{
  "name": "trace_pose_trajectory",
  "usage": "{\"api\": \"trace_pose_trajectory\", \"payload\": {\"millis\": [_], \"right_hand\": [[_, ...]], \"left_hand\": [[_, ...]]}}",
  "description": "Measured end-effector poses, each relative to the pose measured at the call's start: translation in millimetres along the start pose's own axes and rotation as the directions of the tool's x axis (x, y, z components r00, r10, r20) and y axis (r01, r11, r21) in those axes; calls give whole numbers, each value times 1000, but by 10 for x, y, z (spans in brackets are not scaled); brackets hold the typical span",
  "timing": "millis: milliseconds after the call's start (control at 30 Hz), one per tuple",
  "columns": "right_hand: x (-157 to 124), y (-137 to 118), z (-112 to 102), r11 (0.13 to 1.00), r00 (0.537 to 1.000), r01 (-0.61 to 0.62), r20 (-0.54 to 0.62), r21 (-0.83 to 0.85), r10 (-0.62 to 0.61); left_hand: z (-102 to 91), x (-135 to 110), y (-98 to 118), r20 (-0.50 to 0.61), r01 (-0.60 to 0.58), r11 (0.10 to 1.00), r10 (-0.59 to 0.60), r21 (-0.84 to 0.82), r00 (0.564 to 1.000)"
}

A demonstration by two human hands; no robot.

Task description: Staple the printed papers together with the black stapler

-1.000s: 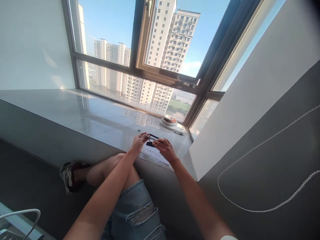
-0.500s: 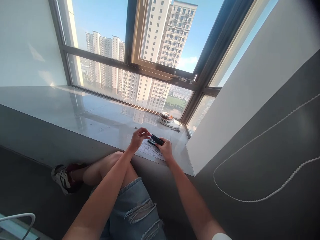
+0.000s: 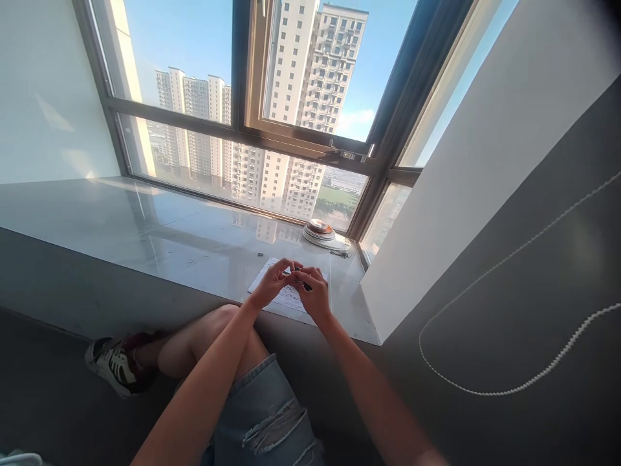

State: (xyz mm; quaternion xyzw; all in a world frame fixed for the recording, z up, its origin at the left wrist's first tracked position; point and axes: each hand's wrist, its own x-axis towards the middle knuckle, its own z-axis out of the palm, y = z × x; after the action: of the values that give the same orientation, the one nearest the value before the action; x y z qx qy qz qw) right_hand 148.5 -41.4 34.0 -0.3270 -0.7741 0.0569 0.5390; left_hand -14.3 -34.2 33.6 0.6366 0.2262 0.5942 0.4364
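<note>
Both my hands meet over a printed sheet of paper (image 3: 285, 298) that lies on the grey window sill (image 3: 160, 233). My left hand (image 3: 272, 285) and my right hand (image 3: 313, 294) are closed together around a small dark object (image 3: 298, 277), of which only a sliver shows between the fingers. I cannot make out what the object is. My bare knee and torn denim shorts are below the sill.
A stack of round plates (image 3: 323, 234) stands at the back right of the sill by the window frame, with a small dark item (image 3: 340, 254) beside it. A white wall panel (image 3: 485, 162) closes the right side. A beaded cord (image 3: 509, 382) hangs on the grey wall.
My hands have come closer together and now cover the dark object, which showed more plainly before. The camera has shifted a little to the right and down.
</note>
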Motion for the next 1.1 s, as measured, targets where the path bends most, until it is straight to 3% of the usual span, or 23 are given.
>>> {"api": "trace_pose_trajectory", "payload": {"millis": [67,167,267,367,500,700,833,933,1100], "right_hand": [[31,54,-139,999,999,-34,-11,25,34],[71,384,-415,989,990,-141,14,-38,142],[75,943,-643,895,922,-382,-24,-229,387],[59,1452,-729,750,809,-570,-71,-336,583],[46,1782,-648,743,822,-540,-59,-396,566],[16,1846,-543,673,813,-495,-19,-549,582],[-5,1892,-550,627,795,-484,-9,-611,606],[-10,1937,-555,642,806,-494,-31,-587,591],[7,1951,-586,678,810,-539,-88,-500,580]], "left_hand": [[-58,76,-60,-43,-3,996,7,88,999],[-266,248,-209,-220,66,921,21,383,975],[-601,419,-396,-405,280,647,49,709,913],[-943,533,-593,-457,422,418,-19,804,889],[-1170,588,-812,-463,477,313,-121,822,878],[-1155,539,-809,-437,482,174,-244,858,866],[-1146,469,-669,-464,503,144,-237,852,853],[-1077,397,-593,-466,486,185,-143,854,873],[-848,260,-513,-364,329,543,-47,772,930]]}}
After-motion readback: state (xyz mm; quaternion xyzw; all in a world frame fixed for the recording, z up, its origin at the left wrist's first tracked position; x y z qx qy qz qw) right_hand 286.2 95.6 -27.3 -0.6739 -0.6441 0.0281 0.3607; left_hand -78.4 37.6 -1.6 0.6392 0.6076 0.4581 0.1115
